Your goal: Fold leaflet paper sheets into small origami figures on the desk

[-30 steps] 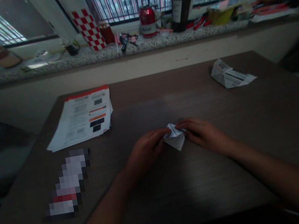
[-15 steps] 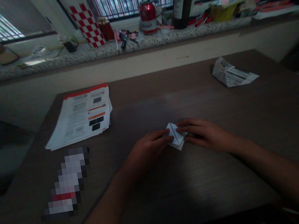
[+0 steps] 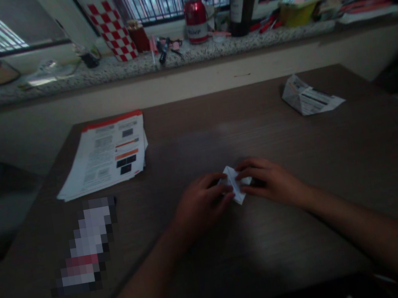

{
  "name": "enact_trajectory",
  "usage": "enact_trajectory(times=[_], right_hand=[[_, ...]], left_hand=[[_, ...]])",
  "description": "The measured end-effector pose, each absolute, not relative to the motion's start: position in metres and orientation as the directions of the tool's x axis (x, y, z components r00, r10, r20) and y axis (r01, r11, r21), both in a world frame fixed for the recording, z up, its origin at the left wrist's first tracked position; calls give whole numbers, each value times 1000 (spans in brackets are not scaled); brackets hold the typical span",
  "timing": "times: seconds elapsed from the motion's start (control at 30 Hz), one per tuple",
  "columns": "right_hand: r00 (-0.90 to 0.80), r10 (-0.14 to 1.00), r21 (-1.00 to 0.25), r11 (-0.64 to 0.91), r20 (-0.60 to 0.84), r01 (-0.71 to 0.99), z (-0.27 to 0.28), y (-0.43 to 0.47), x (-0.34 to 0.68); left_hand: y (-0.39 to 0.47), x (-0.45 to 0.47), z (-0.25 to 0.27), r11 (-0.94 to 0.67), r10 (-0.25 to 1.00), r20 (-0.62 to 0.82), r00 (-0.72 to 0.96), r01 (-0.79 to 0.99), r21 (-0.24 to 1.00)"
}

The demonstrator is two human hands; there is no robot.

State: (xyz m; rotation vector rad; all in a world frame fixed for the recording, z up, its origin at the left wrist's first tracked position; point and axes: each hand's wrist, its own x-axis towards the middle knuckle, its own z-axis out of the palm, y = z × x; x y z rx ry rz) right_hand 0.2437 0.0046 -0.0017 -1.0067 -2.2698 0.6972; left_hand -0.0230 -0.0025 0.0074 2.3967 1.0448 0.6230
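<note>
A small piece of folded white paper point(image 3: 234, 185) lies on the brown table in front of me, its flaps standing partly apart. My left hand point(image 3: 204, 201) grips its left side, fingertips on the flap and fingers bent. From the other side, my right hand point(image 3: 271, 178) pinches the right flap between thumb and fingers. Fingertips cover parts of both edges, so the exact folds are hard to make out.
A stack of printed sheets point(image 3: 108, 154) lies at the back left of the table point(image 3: 188, 130). Nearer me is a pixelated phone-shaped object point(image 3: 88, 239). A folded printed paper point(image 3: 311, 99) rests at the back right. A red can point(image 3: 196, 21) stands on the windowsill.
The small paper has gone from a flatter, closed diamond to a more opened shape with a narrow middle strip. Both hands stay on it, fingers shifted slightly.
</note>
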Motion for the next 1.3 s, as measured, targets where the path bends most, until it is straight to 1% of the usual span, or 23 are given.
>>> enact_trajectory(times=[0.1, 0.27, 0.4, 0.5, 0.6, 0.7, 0.8, 0.9, 1.0, 1.1, 1.2, 1.3], right_hand=[[-574, 771, -624, 598, 276, 503, -2, 4, 243], [-577, 768, -608, 607, 280, 512, -3, 3, 242], [-555, 787, -636, 578, 269, 512, 0, 3, 240], [-499, 818, -646, 549, 285, 531, 0, 4, 238], [-443, 839, -591, 539, 316, 600, -3, 4, 238], [-436, 845, -551, 533, 309, 642, -5, 3, 238], [-430, 851, -569, 522, 300, 636, -3, 3, 237], [-429, 857, -606, 508, 286, 612, 0, 3, 236], [-435, 868, -666, 473, 239, 577, 2, 3, 235], [-383, 911, -756, 356, 151, 549, 5, 0, 233], [-340, 936, -832, 260, 93, 490, 7, -3, 232], [-324, 942, -869, 230, 86, 438, 8, -5, 231]], left_hand=[[-6, -16, 8, -590, 785, 225, 577, 585, 557], [-8, -11, 10, -573, 798, 205, 567, 607, 550], [-9, -10, 10, -571, 799, 192, 570, 617, 542], [-11, -10, 10, -564, 804, 181, 566, 632, 532], [-12, -10, 11, -549, 815, 166, 555, 650, 525], [-12, -9, 12, -522, 838, 153, 523, 689, 502], [-12, -9, 12, -506, 852, 151, 501, 716, 481], [-11, -8, 13, -505, 851, 147, 503, 713, 486], [-11, -9, 13, -486, 859, 132, 494, 707, 514], [-11, -9, 14, -464, 866, 127, 483, 686, 561], [-9, -11, 16, -407, 884, 133, 449, 596, 692], [-8, -12, 16, -327, 914, 145, 380, 473, 818]])
